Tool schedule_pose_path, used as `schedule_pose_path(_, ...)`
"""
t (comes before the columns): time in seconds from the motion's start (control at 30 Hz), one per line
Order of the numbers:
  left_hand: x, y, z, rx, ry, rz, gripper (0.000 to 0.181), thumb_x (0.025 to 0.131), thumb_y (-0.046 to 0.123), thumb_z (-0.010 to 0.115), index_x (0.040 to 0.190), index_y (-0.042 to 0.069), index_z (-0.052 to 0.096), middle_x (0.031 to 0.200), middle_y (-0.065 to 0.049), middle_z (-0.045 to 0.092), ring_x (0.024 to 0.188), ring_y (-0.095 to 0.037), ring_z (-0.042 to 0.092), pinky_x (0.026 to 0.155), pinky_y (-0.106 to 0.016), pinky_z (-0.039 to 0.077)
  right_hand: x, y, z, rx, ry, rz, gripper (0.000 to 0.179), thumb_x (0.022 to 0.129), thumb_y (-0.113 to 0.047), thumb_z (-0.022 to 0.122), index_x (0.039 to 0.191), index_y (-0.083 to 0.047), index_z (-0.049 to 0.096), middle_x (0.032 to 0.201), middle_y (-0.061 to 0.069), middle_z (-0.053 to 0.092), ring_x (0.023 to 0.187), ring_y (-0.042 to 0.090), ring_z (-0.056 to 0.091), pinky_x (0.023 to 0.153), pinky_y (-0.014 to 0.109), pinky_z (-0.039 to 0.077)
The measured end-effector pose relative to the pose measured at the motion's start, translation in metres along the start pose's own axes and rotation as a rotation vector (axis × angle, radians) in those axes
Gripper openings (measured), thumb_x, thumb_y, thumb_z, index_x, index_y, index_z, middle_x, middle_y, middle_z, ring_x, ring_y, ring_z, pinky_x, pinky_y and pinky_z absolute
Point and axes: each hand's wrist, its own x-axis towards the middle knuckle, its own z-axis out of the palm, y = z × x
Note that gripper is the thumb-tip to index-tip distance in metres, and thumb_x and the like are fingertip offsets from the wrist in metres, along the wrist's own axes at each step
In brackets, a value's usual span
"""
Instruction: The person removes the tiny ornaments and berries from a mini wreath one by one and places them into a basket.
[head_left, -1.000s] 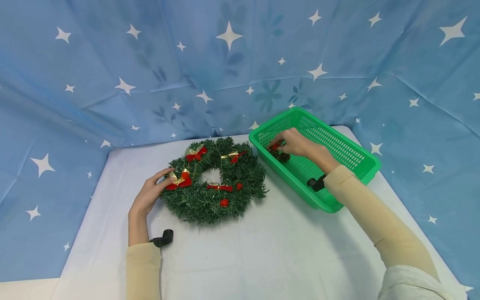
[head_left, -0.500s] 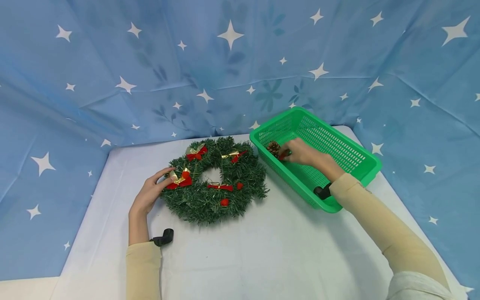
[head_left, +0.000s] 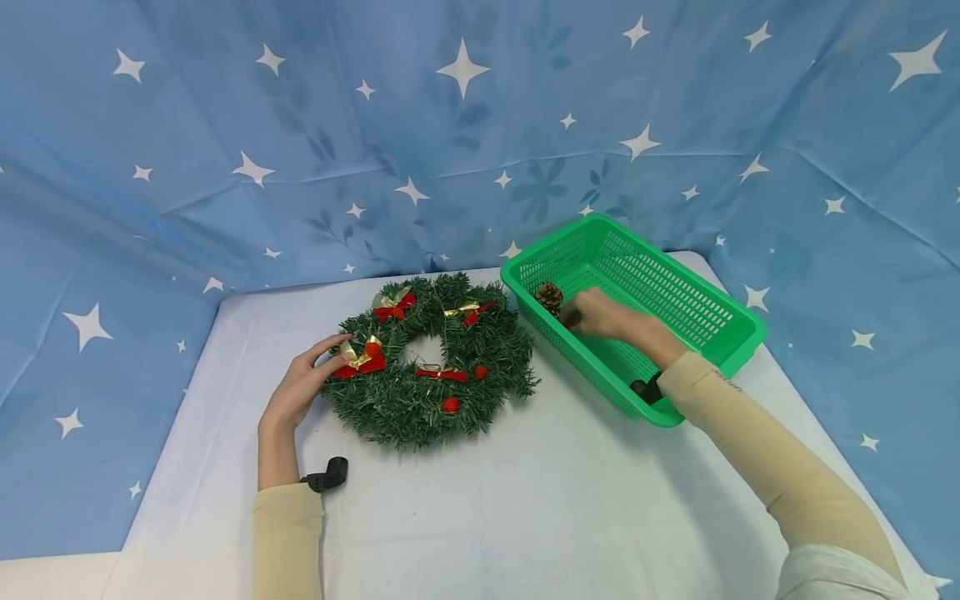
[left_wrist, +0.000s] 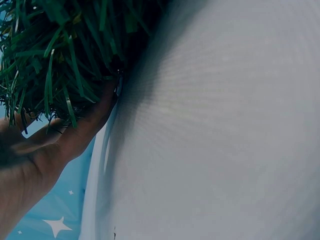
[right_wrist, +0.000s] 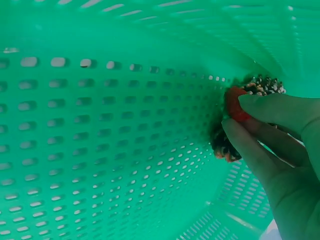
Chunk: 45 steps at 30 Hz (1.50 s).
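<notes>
A green artificial wreath (head_left: 397,412) with red and gold bows lies on the white table. My left hand (head_left: 291,395) grips its left edge beside a red and gold bow (head_left: 362,360); the left wrist view shows fingers (left_wrist: 82,132) at the underside of the greenery. To the right, my right hand (head_left: 609,318) reaches down into a green plastic basket (head_left: 660,283). In the right wrist view its thumb and fingers pinch a small round red ornament (right_wrist: 234,103). Pine cones (right_wrist: 265,85) lie right by the fingertips; one pine cone (head_left: 549,297) shows in the head view.
The basket's tall perforated walls (right_wrist: 100,120) surround my right hand. A blue curtain with white stars (head_left: 450,125) hangs behind the table (head_left: 480,517). Black wrist cameras (head_left: 330,474) sit at both wrists.
My right hand has moved away from the pine cone, slightly right and toward me inside the basket, uncovering that cone. The left hand and wreath have stayed in place.
</notes>
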Motion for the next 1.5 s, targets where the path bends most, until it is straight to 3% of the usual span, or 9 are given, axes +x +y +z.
schedule_pose_path(0.27,0.001,0.000,0.001,-0.005,-0.002,0.005,0.066,0.104,0.037,0.062,0.162,0.017,0.037,0.174,-0.009,0.008,0.159,-0.042,0.003,0.121,-0.073,0.013,-0.001,-0.001,0.004,-0.023,-0.025,0.017,0.038,0.083,0.022,0.057,0.117,0.013,0.071,0.114,0.029,0.072,0.105,0.042,0.071,0.088,0.044,0.062)
schedule_pose_path(0.47,0.001,0.001,0.001,-0.003,-0.002,0.002,0.067,0.104,0.037,0.063,0.162,0.017,0.037,0.174,-0.009,0.007,0.159,-0.043,0.003,0.120,-0.075,0.012,-0.001,0.000,0.006,-0.041,-0.012,0.000,0.037,0.081,0.022,0.054,0.109,0.011,0.074,0.105,0.026,0.074,0.088,0.030,0.072,0.077,0.039,0.062)
schedule_pose_path(0.63,0.001,0.001,0.001,0.001,-0.002,0.003,0.067,0.104,0.037,0.063,0.162,0.017,0.037,0.174,-0.010,0.008,0.159,-0.043,0.004,0.121,-0.074,0.013,-0.001,0.000,0.006,-0.028,-0.023,0.014,0.033,0.082,0.022,0.053,0.099,0.006,0.076,0.084,0.015,0.071,0.063,0.011,0.048,0.058,0.028,0.044)
schedule_pose_path(0.73,0.001,0.001,0.001,0.001,-0.003,0.003,0.066,0.104,0.037,0.062,0.162,0.016,0.036,0.174,-0.010,0.008,0.159,-0.043,0.004,0.121,-0.073,0.013,-0.001,0.000,0.006,-0.019,-0.033,0.014,0.032,0.083,0.022,0.051,0.093,0.002,0.074,0.072,0.010,0.061,0.057,0.012,0.032,0.055,0.028,0.032)
schedule_pose_path(0.87,0.001,0.001,0.001,-0.003,-0.003,0.003,0.067,0.104,0.037,0.063,0.162,0.016,0.036,0.174,-0.010,0.008,0.159,-0.043,0.004,0.121,-0.072,0.014,-0.001,0.000,0.006,-0.028,-0.016,0.006,0.032,0.081,0.021,0.055,0.102,0.007,0.075,0.084,0.013,0.071,0.062,0.012,0.053,0.058,0.026,0.048)
schedule_pose_path(0.97,0.001,0.001,0.001,-0.002,-0.002,0.004,0.067,0.104,0.037,0.063,0.162,0.016,0.036,0.174,-0.010,0.007,0.159,-0.043,0.004,0.121,-0.072,0.014,-0.002,-0.001,0.004,-0.033,0.006,-0.011,0.035,0.081,0.021,0.058,0.110,0.010,0.074,0.100,0.022,0.075,0.083,0.027,0.072,0.073,0.034,0.062)
schedule_pose_path(1.1,0.000,0.001,0.000,-0.002,-0.003,0.005,0.067,0.104,0.037,0.063,0.162,0.016,0.036,0.174,-0.010,0.007,0.159,-0.043,0.004,0.121,-0.073,0.013,-0.002,-0.003,0.000,-0.029,0.023,-0.029,0.033,0.083,0.021,0.059,0.110,0.010,0.075,0.106,0.026,0.075,0.096,0.038,0.074,0.081,0.041,0.064)
schedule_pose_path(1.5,0.001,0.000,0.000,-0.007,-0.002,0.008,0.067,0.104,0.037,0.063,0.162,0.015,0.037,0.174,-0.010,0.008,0.159,-0.043,0.005,0.121,-0.073,0.013,0.003,-0.008,-0.012,-0.056,0.044,-0.040,0.027,0.086,0.017,0.064,0.107,0.007,0.076,0.104,0.025,0.075,0.093,0.036,0.074,0.080,0.042,0.063)
